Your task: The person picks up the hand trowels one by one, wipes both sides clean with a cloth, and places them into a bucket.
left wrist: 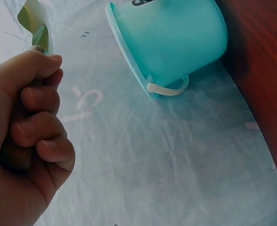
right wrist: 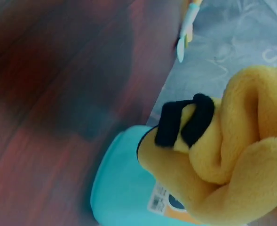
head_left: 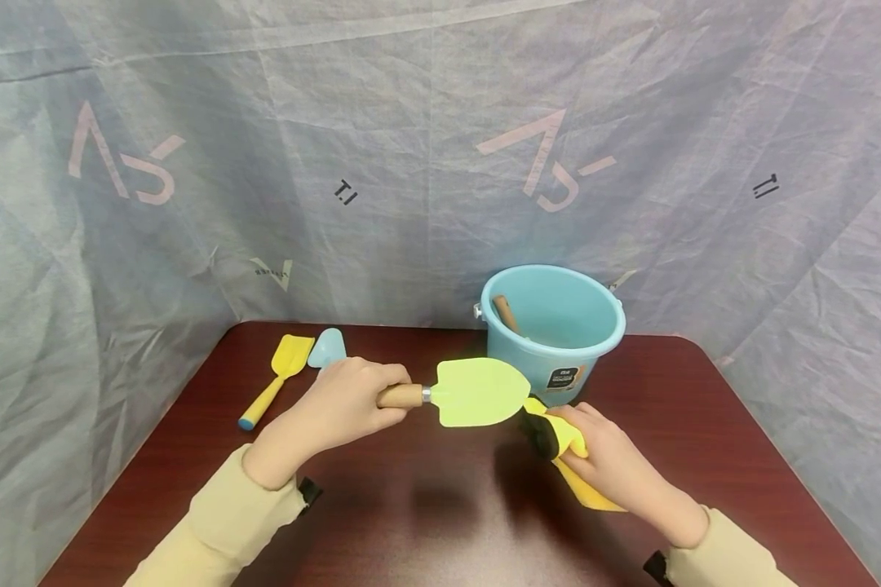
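My left hand (head_left: 352, 403) grips the wooden handle of a garden trowel (head_left: 480, 393), its yellow-green blade pointing right. In the left wrist view the fingers curl round the handle, and the blade is seen near edge-on. A yellow cloth (head_left: 568, 444) with black edging is bunched in my right hand (head_left: 617, 463). Up close in the right wrist view, the plush cloth (right wrist: 241, 155) lies in thick folds and hides most of that hand. Its upper end meets the blade's tip in the head view; whether they touch I cannot tell.
A light blue bucket (head_left: 543, 367) stands at the back right, with a wooden handle (head_left: 506, 314) leaning inside. On the back left of the dark red table (head_left: 382, 522) lie a yellow toy shovel (head_left: 282, 371) and a light blue scoop-like piece (head_left: 328, 348), partly behind my left hand. Grey fabric hangs behind.
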Tool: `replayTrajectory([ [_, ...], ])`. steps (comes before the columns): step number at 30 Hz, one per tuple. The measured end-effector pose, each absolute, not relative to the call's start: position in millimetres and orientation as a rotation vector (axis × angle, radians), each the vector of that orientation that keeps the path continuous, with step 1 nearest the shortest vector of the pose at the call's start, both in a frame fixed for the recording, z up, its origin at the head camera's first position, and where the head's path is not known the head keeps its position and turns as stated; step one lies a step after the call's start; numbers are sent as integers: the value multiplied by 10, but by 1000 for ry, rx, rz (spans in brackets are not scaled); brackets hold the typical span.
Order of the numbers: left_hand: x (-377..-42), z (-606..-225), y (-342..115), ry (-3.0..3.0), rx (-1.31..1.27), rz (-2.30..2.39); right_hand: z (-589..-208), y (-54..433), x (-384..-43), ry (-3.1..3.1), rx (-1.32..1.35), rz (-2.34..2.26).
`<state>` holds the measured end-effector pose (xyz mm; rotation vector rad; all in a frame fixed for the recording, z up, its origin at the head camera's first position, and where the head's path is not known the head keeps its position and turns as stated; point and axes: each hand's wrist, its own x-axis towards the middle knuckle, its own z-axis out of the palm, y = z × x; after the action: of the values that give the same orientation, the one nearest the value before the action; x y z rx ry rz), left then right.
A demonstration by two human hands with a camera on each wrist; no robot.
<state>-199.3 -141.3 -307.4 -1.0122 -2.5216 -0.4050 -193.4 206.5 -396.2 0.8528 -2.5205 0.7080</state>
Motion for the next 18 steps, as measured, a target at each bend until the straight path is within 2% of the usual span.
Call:
replayTrajectory([
  [6, -2002, -3025, -1329, -2493, -1049, -397, -3991, 2014, -1934, -2553, 795, 1107],
  [14, -2043, -3012, -1221, -2437, -1109, -404, -3934, 1953, -1902, -2673, 584, 1791],
  [18, -2063, -3015, -1165, -2412, -1126, -404, -3926, 1935, -1918, -2596, 580, 2139],
])
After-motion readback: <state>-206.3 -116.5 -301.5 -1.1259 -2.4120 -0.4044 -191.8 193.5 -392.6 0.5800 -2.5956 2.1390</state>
